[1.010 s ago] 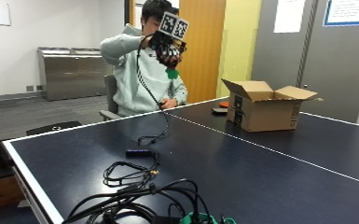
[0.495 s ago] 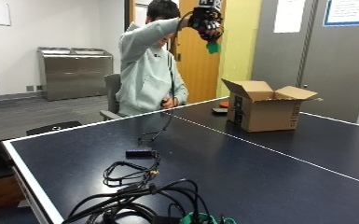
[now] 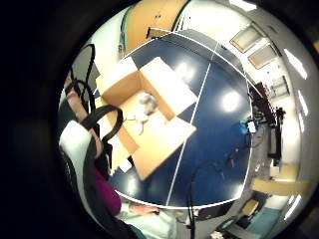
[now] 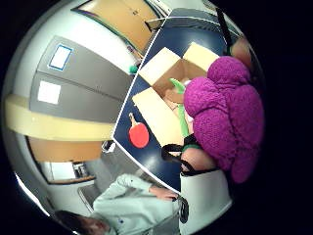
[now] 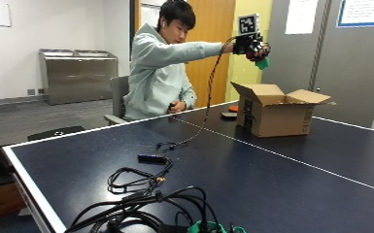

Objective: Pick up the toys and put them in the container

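Risk of a miss above the box

Right hand (image 5: 251, 47) is up high, fingers curled around a purple knitted toy (image 4: 226, 115) with green parts, held against the palm. Below the hand sits the open cardboard box (image 5: 278, 114), a pale toy (image 3: 144, 107) already inside it. From this height, a drop could clip a raised flap and bounce out onto the table (image 5: 315, 165). The red paddle (image 4: 139, 134) lies just beside the box, away from the hand.

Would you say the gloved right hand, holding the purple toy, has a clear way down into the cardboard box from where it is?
Probably yes: the right hand holds the purple toy above the cardboard box, whose flaps stand open, with nothing between them.
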Demonstrator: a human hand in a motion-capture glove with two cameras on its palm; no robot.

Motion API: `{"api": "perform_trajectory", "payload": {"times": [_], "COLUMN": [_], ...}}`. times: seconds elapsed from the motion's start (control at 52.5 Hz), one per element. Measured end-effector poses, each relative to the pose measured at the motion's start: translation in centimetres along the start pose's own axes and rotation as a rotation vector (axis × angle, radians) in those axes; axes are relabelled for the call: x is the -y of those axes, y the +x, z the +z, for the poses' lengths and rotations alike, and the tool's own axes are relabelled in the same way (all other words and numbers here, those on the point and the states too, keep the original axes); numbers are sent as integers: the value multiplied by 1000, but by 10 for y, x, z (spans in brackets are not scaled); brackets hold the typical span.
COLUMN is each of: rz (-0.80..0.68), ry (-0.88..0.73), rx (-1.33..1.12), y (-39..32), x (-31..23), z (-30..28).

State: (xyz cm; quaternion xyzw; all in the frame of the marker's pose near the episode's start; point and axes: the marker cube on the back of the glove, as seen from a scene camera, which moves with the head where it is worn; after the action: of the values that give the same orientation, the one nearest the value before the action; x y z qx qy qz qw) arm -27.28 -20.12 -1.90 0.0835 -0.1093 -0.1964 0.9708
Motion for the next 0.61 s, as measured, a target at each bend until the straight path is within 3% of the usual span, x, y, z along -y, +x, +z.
{"api": "perform_trajectory", "payload": {"times": [0.095, 0.171, 0.21, 0.267, 0.324, 0.4, 0.533, 0.61], "rz": [185, 128, 185, 262, 230, 81, 134, 139], "ry": [-86, -242, -278, -263, -227, -198, -112, -80], "rx": [51, -3, 65, 147, 114, 15, -52, 43], "y": [-1, 44, 70, 67, 48, 22, 25, 13], "x": [9, 1, 1, 2, -1, -10, -15, -20], "z": [20, 34, 33, 32, 34, 36, 26, 19]}}
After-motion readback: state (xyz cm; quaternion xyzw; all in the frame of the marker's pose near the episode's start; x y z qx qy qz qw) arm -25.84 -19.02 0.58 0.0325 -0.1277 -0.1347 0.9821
